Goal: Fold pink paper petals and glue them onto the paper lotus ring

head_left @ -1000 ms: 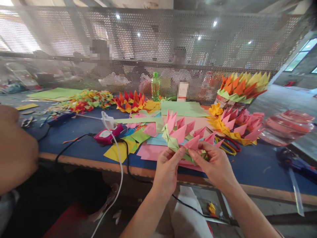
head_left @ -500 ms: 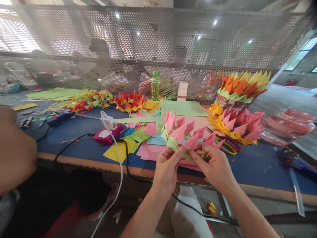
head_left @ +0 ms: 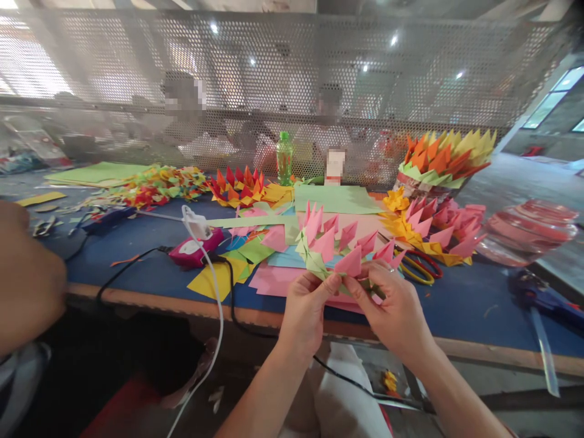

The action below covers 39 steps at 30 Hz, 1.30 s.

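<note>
Both hands pinch the near edge of a folded-paper ring (head_left: 323, 244), which has pale green folds below and pointed pink petals above. My left hand (head_left: 306, 307) grips it with thumb and bent fingers from the left. From the right, my right hand (head_left: 391, 299) does the same, its thumb tip close to the left thumb. The ring is held above the front of the table, over pink paper sheets (head_left: 278, 278). Fingers hide part of the green base. Just beyond my right hand lie scissors with yellow and red handles (head_left: 422, 267).
A magenta power strip (head_left: 194, 249) with a white plug and cords sits left of centre. Finished paper rings (head_left: 239, 185), a green bottle (head_left: 284, 159) and paper scraps (head_left: 164, 182) line the back. A glue gun (head_left: 542, 292) rests at right. Another person's arm (head_left: 30, 280) enters at left.
My hands stay on the paper ring, with the right fingers shifted slightly. The whole view has moved a little, so things sit slightly further left.
</note>
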Each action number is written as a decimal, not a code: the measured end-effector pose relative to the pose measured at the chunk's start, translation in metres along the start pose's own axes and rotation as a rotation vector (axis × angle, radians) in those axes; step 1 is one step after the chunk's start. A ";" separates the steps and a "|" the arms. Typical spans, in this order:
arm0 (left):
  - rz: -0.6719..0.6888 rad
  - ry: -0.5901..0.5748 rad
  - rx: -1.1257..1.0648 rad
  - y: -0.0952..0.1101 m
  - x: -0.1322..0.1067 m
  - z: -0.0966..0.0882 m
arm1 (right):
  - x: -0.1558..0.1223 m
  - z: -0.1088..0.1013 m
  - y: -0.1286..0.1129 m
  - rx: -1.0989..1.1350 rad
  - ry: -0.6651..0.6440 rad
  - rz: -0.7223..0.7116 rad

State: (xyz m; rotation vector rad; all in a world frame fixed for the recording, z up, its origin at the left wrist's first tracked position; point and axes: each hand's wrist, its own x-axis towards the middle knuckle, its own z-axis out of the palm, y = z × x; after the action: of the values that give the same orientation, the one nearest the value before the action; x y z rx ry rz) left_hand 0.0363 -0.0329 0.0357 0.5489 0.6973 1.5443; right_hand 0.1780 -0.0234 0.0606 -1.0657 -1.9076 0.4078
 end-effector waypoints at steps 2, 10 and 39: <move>0.003 0.005 0.011 0.000 0.001 0.000 | 0.001 0.000 0.002 -0.021 -0.006 -0.006; -0.027 -0.071 0.054 0.010 0.002 0.001 | 0.002 0.004 0.007 -0.076 0.032 0.023; 0.105 0.152 0.051 0.021 -0.009 -0.025 | 0.029 0.031 0.028 -0.494 0.025 -0.145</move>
State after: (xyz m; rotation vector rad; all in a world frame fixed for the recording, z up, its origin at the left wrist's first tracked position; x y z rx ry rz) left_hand 0.0050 -0.0447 0.0340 0.5167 0.8364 1.6826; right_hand 0.1596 0.0198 0.0417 -1.2224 -2.1017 -0.1711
